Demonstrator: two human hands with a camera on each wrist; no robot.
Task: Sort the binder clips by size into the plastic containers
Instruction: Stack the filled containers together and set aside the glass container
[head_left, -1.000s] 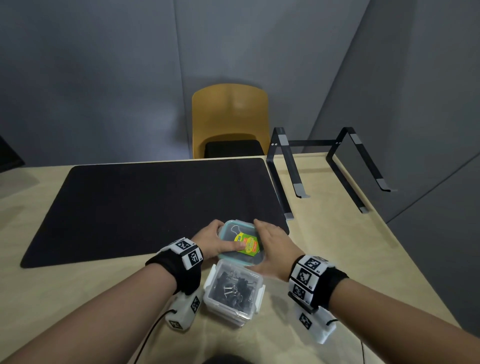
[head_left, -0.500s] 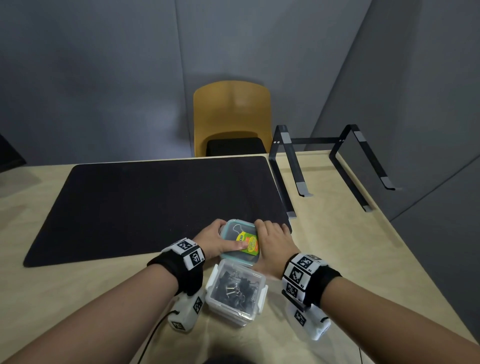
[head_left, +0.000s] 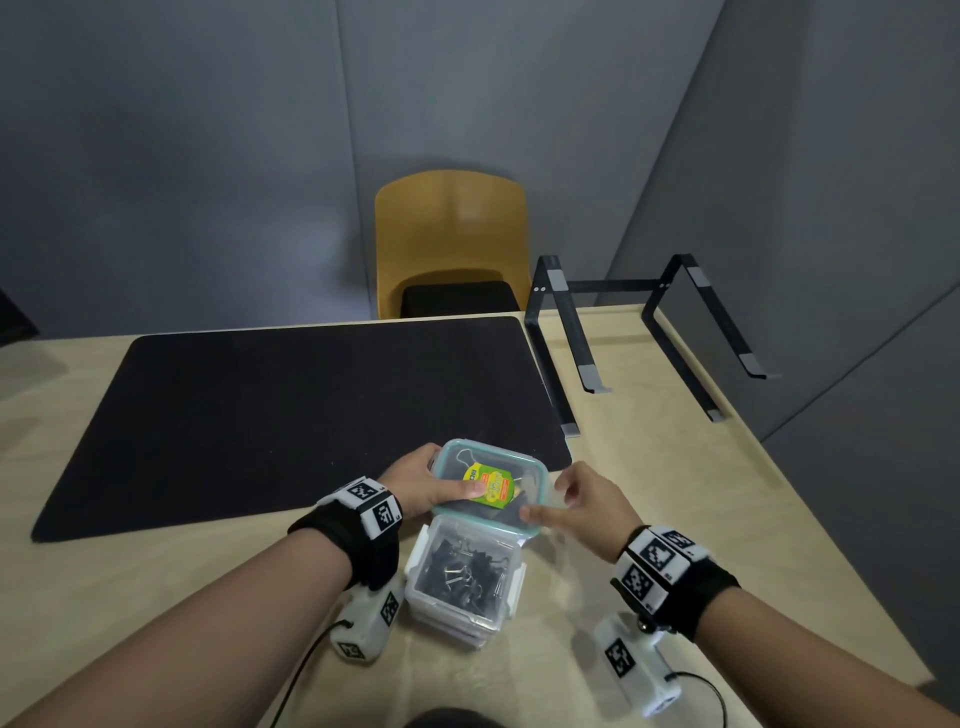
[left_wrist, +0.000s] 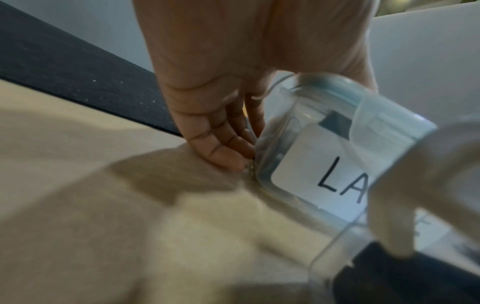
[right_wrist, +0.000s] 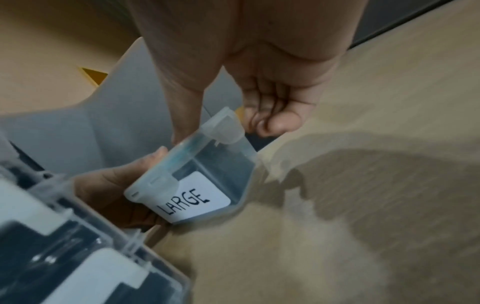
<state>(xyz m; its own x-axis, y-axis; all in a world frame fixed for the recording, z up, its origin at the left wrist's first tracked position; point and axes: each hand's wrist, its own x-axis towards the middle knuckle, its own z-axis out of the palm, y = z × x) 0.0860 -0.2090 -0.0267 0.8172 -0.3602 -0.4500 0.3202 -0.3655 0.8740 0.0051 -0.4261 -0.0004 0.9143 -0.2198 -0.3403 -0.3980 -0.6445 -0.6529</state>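
head view: the left hand grips a lidded teal-rimmed container on the table at the black mat edge, thumb on its yellow-green sticker. touching it, nearer, a clear container holds black binder clips.
left wrist: the fingers wrap its far wall; a white label reads "la".
right wrist: the label reads "large". the right hand curls beside a raised latch flap; whether it grips is unclear.

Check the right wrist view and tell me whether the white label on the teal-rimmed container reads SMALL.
No, the white label on the teal-rimmed container reads LARGE in black handwriting.
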